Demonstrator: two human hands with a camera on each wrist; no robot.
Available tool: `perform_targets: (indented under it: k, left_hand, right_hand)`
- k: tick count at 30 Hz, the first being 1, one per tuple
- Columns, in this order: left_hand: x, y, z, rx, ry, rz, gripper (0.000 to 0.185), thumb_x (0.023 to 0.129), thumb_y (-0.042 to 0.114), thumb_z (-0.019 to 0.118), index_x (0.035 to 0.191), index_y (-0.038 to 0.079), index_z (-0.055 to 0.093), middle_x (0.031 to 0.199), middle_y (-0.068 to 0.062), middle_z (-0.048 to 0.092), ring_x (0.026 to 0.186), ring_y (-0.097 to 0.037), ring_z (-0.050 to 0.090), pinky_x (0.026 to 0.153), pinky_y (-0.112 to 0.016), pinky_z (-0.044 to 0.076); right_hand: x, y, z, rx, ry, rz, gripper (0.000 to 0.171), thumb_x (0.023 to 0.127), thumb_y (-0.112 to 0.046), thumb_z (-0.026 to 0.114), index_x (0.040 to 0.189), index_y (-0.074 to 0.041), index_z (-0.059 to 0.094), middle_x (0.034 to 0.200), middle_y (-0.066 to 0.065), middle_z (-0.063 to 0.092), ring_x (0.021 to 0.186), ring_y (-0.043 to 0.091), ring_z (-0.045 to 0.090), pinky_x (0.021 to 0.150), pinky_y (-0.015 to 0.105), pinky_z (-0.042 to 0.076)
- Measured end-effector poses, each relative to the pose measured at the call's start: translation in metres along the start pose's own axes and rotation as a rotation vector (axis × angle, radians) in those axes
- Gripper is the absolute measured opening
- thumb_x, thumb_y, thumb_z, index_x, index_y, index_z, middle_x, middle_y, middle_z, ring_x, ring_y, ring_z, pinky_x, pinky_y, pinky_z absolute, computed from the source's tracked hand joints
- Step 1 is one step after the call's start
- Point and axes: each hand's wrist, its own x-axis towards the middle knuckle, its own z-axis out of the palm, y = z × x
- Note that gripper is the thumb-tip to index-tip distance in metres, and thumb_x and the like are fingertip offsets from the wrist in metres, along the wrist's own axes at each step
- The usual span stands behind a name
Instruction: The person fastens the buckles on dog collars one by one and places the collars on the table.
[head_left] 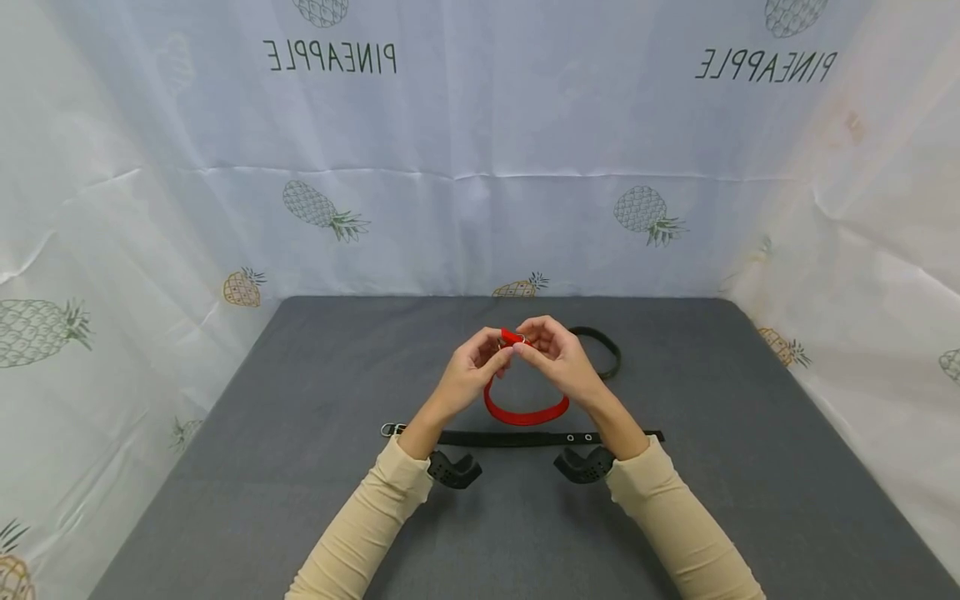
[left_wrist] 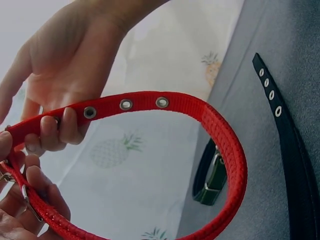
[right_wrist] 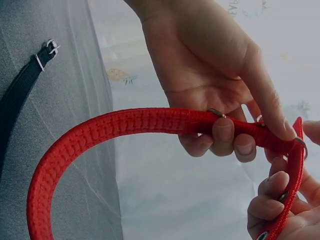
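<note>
A red collar with a stitched band is held up in a loop between both hands above the table. My left hand grips its buckle end; in the right wrist view the left hand has fingers curled under the band and the thumb near a metal ring. My right hand pinches the other end, where metal eyelets run along the strap. The strap tip pokes up beside the ring. In the left wrist view the buckle lies by the left fingers.
A black collar lies stretched out across the grey table, below the forearms, its buckle to the left and eyelets to the right. Behind the right hand a dark green collar lies in a closed loop. A pineapple-print curtain surrounds the table.
</note>
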Motion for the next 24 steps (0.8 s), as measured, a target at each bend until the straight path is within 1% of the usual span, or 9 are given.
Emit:
perform_targets:
  k: [4, 7, 12, 14, 15, 17, 19, 22, 24]
  left_hand:
    - [0.000, -0.001, 0.002, 0.028, -0.020, -0.007, 0.021, 0.098, 0.012, 0.055, 0.115, 0.000, 0.055, 0.086, -0.022, 0.055, 0.071, -0.026, 0.053, 0.065, -0.020, 0.048]
    - [-0.001, -0.003, 0.002, 0.044, -0.030, -0.020, 0.023, 0.097, 0.010, 0.056, 0.117, 0.001, 0.053, 0.088, -0.026, 0.057, 0.071, -0.026, 0.055, 0.065, -0.021, 0.049]
    - [-0.001, -0.003, 0.001, 0.052, -0.033, -0.047, 0.028, 0.094, 0.009, 0.061, 0.116, -0.001, 0.048, 0.093, -0.029, 0.065, 0.073, -0.008, 0.060, 0.069, -0.021, 0.051]
    - [-0.001, -0.002, 0.001, 0.060, -0.042, -0.047, 0.030, 0.092, 0.008, 0.063, 0.115, -0.001, 0.047, 0.097, -0.029, 0.067, 0.076, -0.002, 0.060, 0.071, -0.022, 0.052]
    - [-0.002, -0.002, 0.001, 0.066, -0.046, -0.045, 0.031, 0.092, 0.008, 0.064, 0.115, -0.002, 0.047, 0.099, -0.029, 0.068, 0.078, -0.002, 0.061, 0.072, -0.022, 0.052]
    - [-0.001, -0.002, 0.002, 0.059, -0.057, -0.035, 0.032, 0.092, 0.007, 0.064, 0.116, -0.003, 0.046, 0.103, -0.031, 0.068, 0.083, -0.006, 0.065, 0.076, -0.025, 0.054]
    - [-0.001, -0.002, 0.003, 0.057, -0.049, -0.014, 0.033, 0.092, 0.007, 0.063, 0.118, -0.004, 0.046, 0.104, -0.031, 0.068, 0.087, -0.016, 0.068, 0.078, -0.027, 0.055]
    - [-0.001, -0.001, 0.004, 0.031, -0.004, 0.012, 0.033, 0.093, 0.005, 0.061, 0.121, -0.006, 0.048, 0.107, -0.031, 0.066, 0.093, -0.032, 0.068, 0.081, -0.025, 0.056]
    - [-0.001, -0.002, 0.004, 0.033, 0.038, 0.024, 0.033, 0.092, 0.004, 0.062, 0.122, -0.005, 0.050, 0.109, -0.029, 0.065, 0.095, -0.037, 0.067, 0.081, -0.021, 0.056]
  right_hand:
    - [-0.001, 0.001, 0.001, -0.019, 0.003, 0.005, 0.025, 0.094, -0.006, 0.060, 0.116, 0.005, 0.054, 0.089, -0.005, 0.057, 0.074, 0.004, 0.054, 0.070, 0.021, 0.047]
    - [-0.002, 0.004, 0.001, -0.035, 0.007, 0.003, 0.023, 0.093, -0.005, 0.061, 0.114, 0.004, 0.058, 0.088, -0.006, 0.059, 0.071, 0.005, 0.053, 0.068, 0.022, 0.046]
    - [-0.003, 0.009, 0.000, -0.064, 0.016, -0.009, 0.021, 0.094, -0.007, 0.060, 0.112, 0.004, 0.060, 0.089, -0.006, 0.061, 0.071, 0.004, 0.054, 0.067, 0.022, 0.046]
    - [-0.003, 0.011, -0.001, -0.065, 0.025, -0.006, 0.021, 0.095, -0.008, 0.059, 0.113, 0.004, 0.059, 0.090, -0.007, 0.061, 0.071, 0.003, 0.054, 0.067, 0.021, 0.045]
    - [-0.004, 0.012, -0.002, -0.062, 0.032, -0.002, 0.021, 0.095, -0.008, 0.059, 0.113, 0.004, 0.059, 0.090, -0.008, 0.061, 0.072, 0.003, 0.054, 0.067, 0.021, 0.046]
    - [-0.005, 0.013, -0.003, -0.053, 0.043, 0.008, 0.021, 0.096, -0.007, 0.058, 0.113, 0.004, 0.058, 0.090, -0.010, 0.060, 0.073, 0.003, 0.054, 0.067, 0.020, 0.045]
    - [-0.006, 0.013, -0.004, -0.042, 0.056, 0.016, 0.022, 0.095, -0.007, 0.058, 0.114, 0.005, 0.057, 0.089, -0.012, 0.060, 0.073, 0.003, 0.053, 0.067, 0.020, 0.045]
    - [-0.005, 0.012, -0.004, -0.033, 0.064, 0.012, 0.022, 0.094, -0.007, 0.059, 0.113, 0.005, 0.057, 0.090, -0.014, 0.060, 0.076, 0.003, 0.055, 0.070, 0.019, 0.047]
    - [-0.005, 0.011, -0.003, -0.030, 0.068, 0.003, 0.022, 0.094, -0.006, 0.060, 0.112, 0.005, 0.057, 0.090, -0.013, 0.060, 0.077, 0.003, 0.056, 0.072, 0.019, 0.049]
